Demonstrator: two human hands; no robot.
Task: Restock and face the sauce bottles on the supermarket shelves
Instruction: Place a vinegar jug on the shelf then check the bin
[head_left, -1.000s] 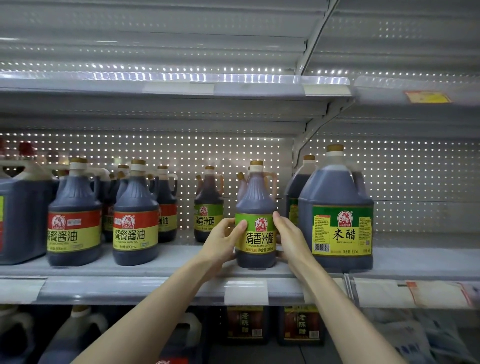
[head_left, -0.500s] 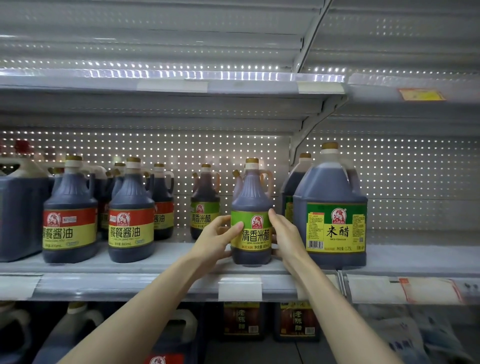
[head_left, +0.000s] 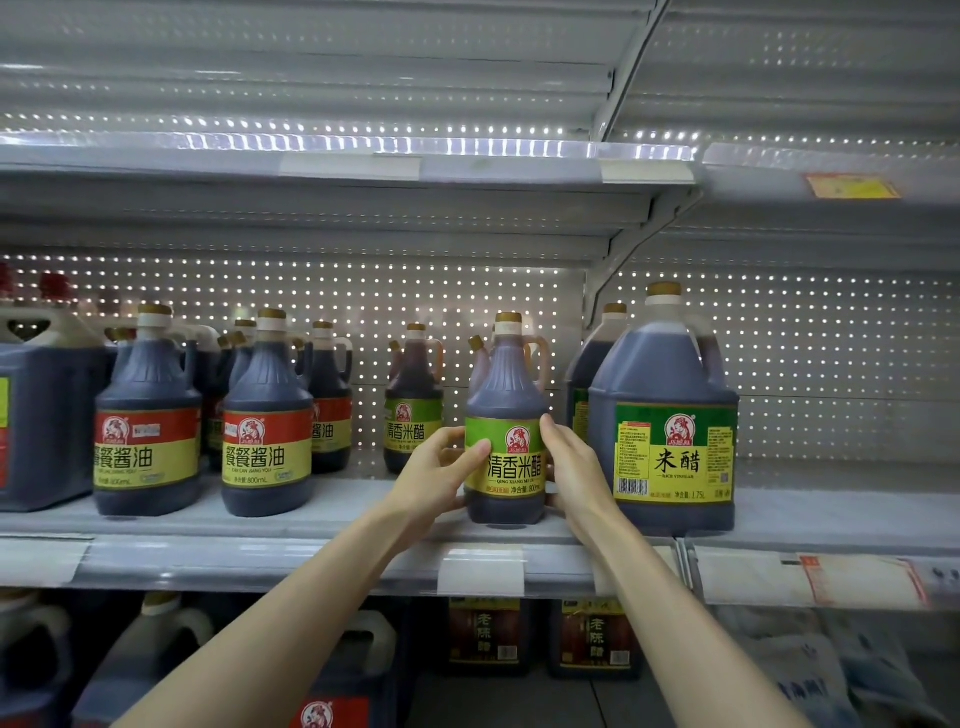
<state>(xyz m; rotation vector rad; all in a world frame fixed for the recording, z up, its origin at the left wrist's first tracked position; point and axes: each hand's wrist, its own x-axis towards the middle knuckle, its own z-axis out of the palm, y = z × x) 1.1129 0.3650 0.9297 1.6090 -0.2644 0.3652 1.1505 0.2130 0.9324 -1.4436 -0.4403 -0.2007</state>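
Note:
A dark vinegar bottle with a green and yellow label (head_left: 509, 395) stands upright near the front edge of the middle shelf (head_left: 332, 512), label facing me. My left hand (head_left: 441, 475) grips its left side, thumb across the label. My right hand (head_left: 574, 467) grips its right side, fingers wrapped round behind. A second bottle of the same kind (head_left: 414, 397) stands further back on the left. Another one is partly hidden behind the held bottle.
A big 1.75 L rice vinegar jug (head_left: 665, 415) stands close on the right, another behind it. Red-labelled soy sauce bottles (head_left: 267, 421) and a large jug (head_left: 36, 410) fill the left. Bare shelf lies right of the big jug. Dark bottles (head_left: 485, 631) sit on the shelf below.
Both hands stay on the green-labelled bottle. It sits a little further left in view and its label faces me more squarely than a second ago.

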